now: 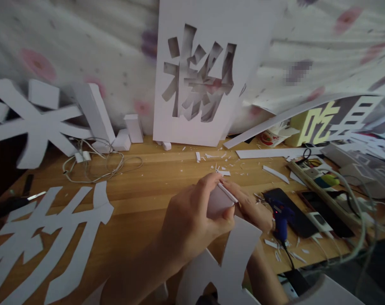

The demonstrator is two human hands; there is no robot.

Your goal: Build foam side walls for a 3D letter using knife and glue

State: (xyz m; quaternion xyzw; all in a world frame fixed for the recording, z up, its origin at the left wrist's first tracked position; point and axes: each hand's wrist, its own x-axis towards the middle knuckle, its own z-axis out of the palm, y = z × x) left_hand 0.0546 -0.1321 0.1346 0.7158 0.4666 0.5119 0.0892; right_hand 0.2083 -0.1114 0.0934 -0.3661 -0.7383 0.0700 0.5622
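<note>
Over the front of the table, my left hand curls its fingers and thumb around the upper end of a white foam-board character. My right hand grips the same end from the far side, fingertips against a narrow white edge strip. The two hands nearly meet at the top of this piece. Its lower part spreads toward me and partly hides my right forearm. A blue hot glue gun with a small red light lies just right of my right hand.
A flat white cut-out character lies at left, beneath a thick star-like one. White cables coil nearby. An upright board has a character cut through it. Phones, scraps and a tool tray occupy the right side.
</note>
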